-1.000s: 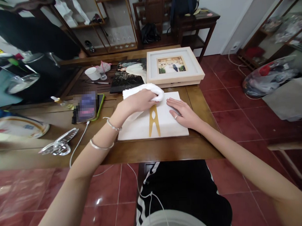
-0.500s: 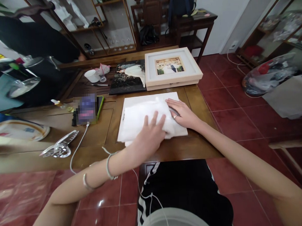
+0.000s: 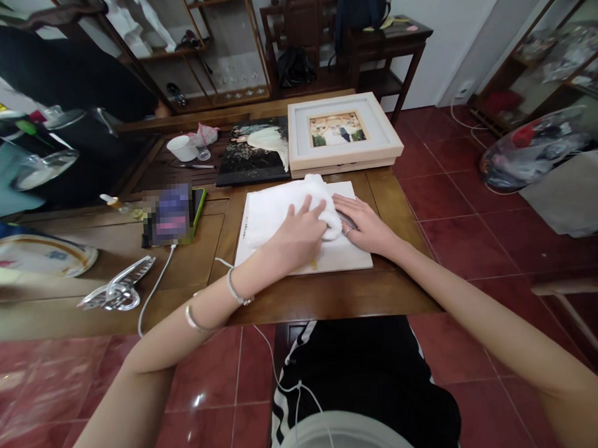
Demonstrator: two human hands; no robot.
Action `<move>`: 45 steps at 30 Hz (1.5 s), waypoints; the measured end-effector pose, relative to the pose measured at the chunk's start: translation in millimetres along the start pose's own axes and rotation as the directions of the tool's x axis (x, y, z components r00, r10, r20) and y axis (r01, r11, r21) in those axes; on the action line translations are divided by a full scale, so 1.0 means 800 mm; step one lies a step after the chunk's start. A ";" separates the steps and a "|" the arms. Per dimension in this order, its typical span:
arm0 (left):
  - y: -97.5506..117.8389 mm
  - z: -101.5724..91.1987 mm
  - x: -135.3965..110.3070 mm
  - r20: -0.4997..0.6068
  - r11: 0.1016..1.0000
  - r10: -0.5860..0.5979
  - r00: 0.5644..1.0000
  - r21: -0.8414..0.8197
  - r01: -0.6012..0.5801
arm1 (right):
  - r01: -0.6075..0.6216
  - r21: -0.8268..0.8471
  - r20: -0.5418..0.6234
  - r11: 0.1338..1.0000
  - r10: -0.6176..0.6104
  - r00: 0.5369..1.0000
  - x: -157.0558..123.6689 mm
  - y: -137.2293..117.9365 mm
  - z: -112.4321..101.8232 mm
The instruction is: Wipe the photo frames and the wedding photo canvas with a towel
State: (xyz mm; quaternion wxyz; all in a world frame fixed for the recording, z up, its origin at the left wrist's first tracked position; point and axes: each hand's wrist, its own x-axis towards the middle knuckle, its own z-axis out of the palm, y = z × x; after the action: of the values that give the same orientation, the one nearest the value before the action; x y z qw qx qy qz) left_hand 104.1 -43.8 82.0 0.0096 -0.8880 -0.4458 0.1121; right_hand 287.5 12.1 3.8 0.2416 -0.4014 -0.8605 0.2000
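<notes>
A white cloth, bunched at its right end, lies on a flat white board at the table's front. My left hand rests on top of the cloth, its fingers stretched and spread. To its right, my right hand lies on the board's right side, fingers extended and thumb apart, with a ring on one finger. A greyish patch shows between that thumb and the fingers; I cannot tell what it is. Small dark print shows at the board's left, and a yellowish mark below the cloth.
Behind the board stand a pale wooden box frame with a photo and a dark photo panel. Leftward are a white cup, a phone on a cable, a dropper bottle and a clear hair claw. The table ends at right.
My left hand and the cloth have moved slightly up the board, uncovering its lower front part. The cloth's far edge now reaches past the board's back edge. My right hand stays nearly still.
</notes>
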 end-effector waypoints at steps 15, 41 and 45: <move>-0.059 0.009 0.072 -0.209 0.997 0.009 0.978 -0.071 -0.024 | 0.012 0.021 -0.007 1.000 -0.012 1.000 0.001 -0.001 -0.001; 0.001 0.056 -0.035 -0.415 0.989 0.150 0.897 0.076 -0.130 | -0.028 -0.025 0.006 0.999 0.028 1.000 0.000 -0.003 0.001; -0.026 0.055 0.001 -0.367 0.990 0.133 0.921 0.084 -0.109 | -0.007 -0.004 -0.009 1.000 0.007 1.000 0.000 -0.001 0.001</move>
State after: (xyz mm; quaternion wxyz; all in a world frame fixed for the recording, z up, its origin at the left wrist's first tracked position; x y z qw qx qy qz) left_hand 79.2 -34.7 41.2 0.1146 -0.9183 -0.3765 -0.0439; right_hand 286.8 11.7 3.4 0.2438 -0.4060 -0.8584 0.1971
